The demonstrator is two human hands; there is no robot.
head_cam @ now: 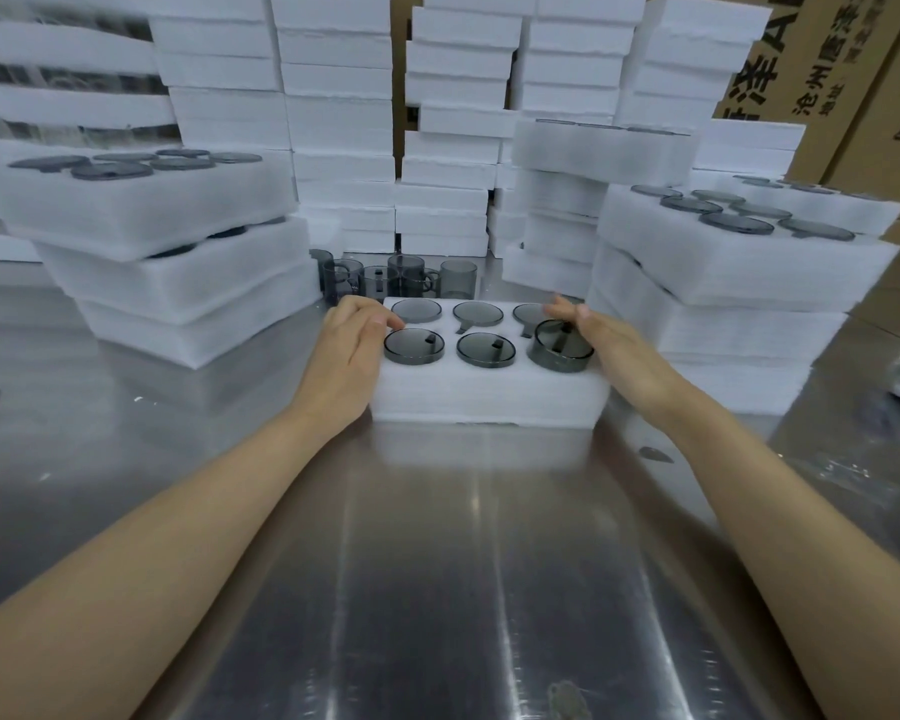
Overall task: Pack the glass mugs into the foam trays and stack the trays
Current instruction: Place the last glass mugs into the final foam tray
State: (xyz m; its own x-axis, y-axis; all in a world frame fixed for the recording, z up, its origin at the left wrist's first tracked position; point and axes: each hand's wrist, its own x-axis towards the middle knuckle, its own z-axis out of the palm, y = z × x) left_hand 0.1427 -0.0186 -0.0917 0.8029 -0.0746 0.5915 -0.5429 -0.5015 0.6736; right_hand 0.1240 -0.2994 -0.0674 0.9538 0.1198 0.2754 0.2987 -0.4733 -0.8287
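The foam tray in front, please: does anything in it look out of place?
Yes. The front-right mug stands well proud of the foam tray, while the other mugs sit lower in their holes, so it seems not fully seated.

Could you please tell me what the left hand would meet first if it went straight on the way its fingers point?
Probably the loose mugs standing behind the tray; the left hand points toward them along the tray's left end, though depth is unclear.

Head camera looks forward and down, close over the table (437, 563).
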